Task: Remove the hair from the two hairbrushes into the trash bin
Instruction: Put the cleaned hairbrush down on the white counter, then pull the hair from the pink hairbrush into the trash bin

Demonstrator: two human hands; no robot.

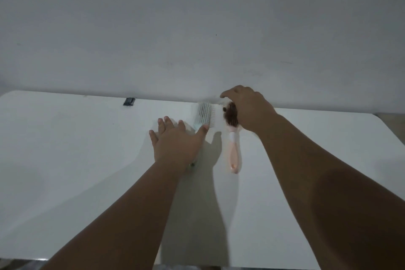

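Note:
Two hairbrushes lie side by side near the far edge of a white table. The pale green brush lies bristles up. Its handle is hidden under my left hand, which is spread flat over it with straight fingers. The pink brush lies with its handle toward me. A clump of brown hair sits on its head. My right hand covers that head with curled fingers at the hair; whether it grips the hair is hidden. No trash bin is in view.
A small dark object lies at the table's far edge to the left. A plain white wall rises right behind the table. The table's right end slopes off at the frame's right side.

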